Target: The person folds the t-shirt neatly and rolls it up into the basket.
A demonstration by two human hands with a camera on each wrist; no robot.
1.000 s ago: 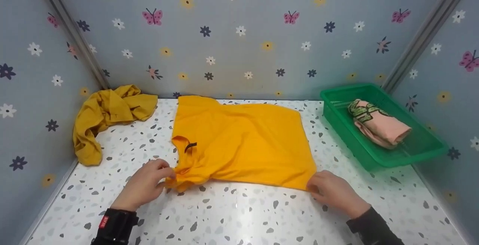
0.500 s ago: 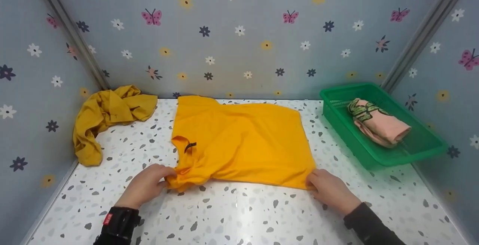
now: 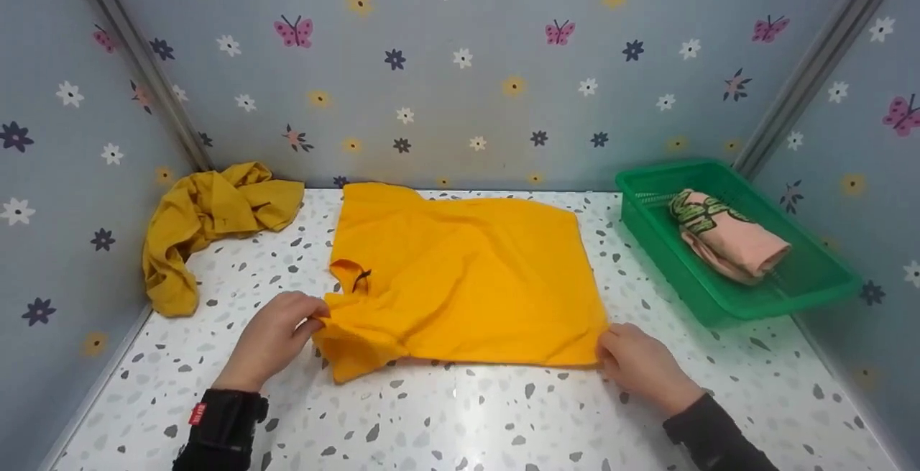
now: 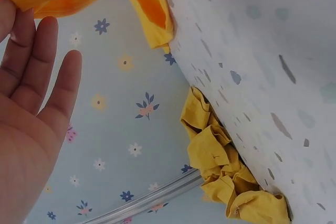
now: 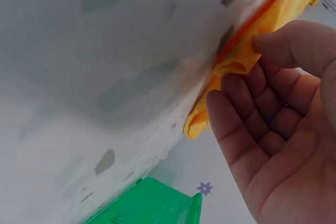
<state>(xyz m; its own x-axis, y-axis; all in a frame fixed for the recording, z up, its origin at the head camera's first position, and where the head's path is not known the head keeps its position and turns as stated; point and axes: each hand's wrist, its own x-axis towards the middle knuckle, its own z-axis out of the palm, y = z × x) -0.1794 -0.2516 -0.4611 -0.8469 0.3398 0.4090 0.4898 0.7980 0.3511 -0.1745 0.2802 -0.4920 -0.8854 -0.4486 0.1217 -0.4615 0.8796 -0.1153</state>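
Observation:
A bright yellow-orange T-shirt (image 3: 489,277) lies spread sideways on the speckled tabletop, its neckline with a dark label toward the left. My left hand (image 3: 277,338) pinches the shirt's near left part, around the shoulder or sleeve, and the cloth there is slightly lifted. In the left wrist view the fingertips (image 4: 47,30) meet the cloth's edge while the other fingers stay fairly straight. At the near right corner of the hem, my right hand (image 3: 643,367) pinches the fabric between thumb and fingers, as the right wrist view shows with a small fold of cloth (image 5: 239,61).
A crumpled mustard garment (image 3: 215,219) lies at the back left against the wall. On the right stands a green plastic basket (image 3: 668,270) holding a folded pink garment (image 3: 733,237) with a green print. Flower-patterned panels (image 3: 460,97) enclose the table on three sides.
My left hand has raised and pulled the shirt's near left part outward, so the bunched sleeve area now spreads flatter toward the front. The right hand has barely moved at the hem corner.

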